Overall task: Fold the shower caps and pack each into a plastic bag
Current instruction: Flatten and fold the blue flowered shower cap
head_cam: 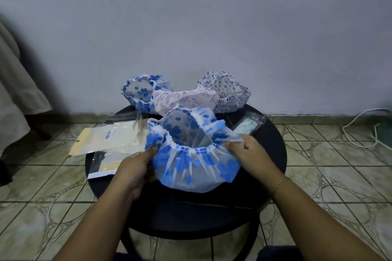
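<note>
At the near middle of the round black table, a clear shower cap with blue flowers is held up off the top between both hands, its elastic opening facing up and away. The left hand grips the cap's left side, thumb at the ruffled rim; the right hand pinches the rim on the right. The hands are apart, with the cap stretched loosely between them, and it is not yet folded.

Along the far edge three more caps wait unfolded: a second blue-flowered cap at the far left, a pink-patterned cap in the middle, and a white cap with dark sprigs at the far right. Near the right edge lies a small plastic bag holding something pale green, which looks like one cap already packed, though I cannot be sure. At the left edge, partly overhanging, lie empty plastic bags with yellowish backing.

By my reckoning the work is early: perhaps one cap done, one just in hand, three untouched, with folding and bagging left for each.
</note>
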